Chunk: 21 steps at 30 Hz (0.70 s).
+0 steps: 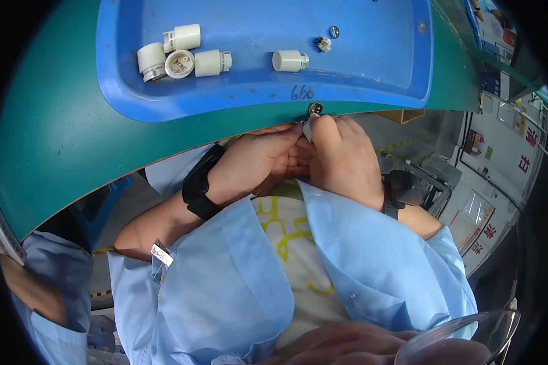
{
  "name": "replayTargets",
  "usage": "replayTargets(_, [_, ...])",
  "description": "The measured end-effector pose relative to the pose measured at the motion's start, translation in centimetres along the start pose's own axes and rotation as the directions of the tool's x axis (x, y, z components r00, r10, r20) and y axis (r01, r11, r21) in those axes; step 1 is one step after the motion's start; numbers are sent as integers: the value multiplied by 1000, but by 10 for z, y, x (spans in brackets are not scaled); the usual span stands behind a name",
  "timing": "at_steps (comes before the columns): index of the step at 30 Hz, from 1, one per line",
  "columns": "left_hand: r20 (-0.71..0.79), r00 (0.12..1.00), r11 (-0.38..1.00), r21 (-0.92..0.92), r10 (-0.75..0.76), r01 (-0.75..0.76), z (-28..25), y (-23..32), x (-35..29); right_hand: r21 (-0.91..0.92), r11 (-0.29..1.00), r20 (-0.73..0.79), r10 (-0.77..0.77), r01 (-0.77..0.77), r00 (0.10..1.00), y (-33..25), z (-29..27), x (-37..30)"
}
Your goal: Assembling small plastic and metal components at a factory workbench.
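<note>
Close together at the near edge of the green table, my two hands are closed around a small white lamp holder (307, 131). The fingers of my left hand (256, 155) curl at its side and partly hide it. My right hand (345, 155) grips from the other side, its thumb and forefinger at the top. A shiny metal cap (315, 109) shows just above the right fingertips; whether it is joined to the lamp holder I cannot tell. Beyond my hands, a blue tray (237, 100) carries several white lamp holders (208, 63), mostly lying on their sides.
One lamp holder (289, 61) lies apart in the tray, near a loose metal cap (335, 31) and a small white-and-metal insert (324, 44). The green table (49, 158) curves around the tray. At the lower left another person's forearm (33, 292) is near the table edge.
</note>
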<state>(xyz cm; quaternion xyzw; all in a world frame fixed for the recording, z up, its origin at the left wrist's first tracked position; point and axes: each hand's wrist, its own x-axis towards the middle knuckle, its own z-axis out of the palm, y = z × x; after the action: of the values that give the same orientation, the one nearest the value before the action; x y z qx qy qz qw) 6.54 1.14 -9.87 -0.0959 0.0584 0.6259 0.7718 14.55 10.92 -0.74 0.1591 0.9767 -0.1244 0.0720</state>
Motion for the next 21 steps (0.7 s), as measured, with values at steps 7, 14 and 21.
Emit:
replayTargets(7, [21, 1000, 1000, 17, 3, -3, 1, 1, -3, -55, 998, 29, 32, -30, 999, -9, -4, 1])
replayTargets(14, [-10, 997, 995, 59, 78, -77, 8, -3, -12, 2, 1000, 25, 30, -30, 999, -3, -2, -3])
replayTargets(21, [-160, 972, 965, 224, 173, -135, 14, -12, -17, 561, 807, 98, 160, -187, 982, 16, -3, -9])
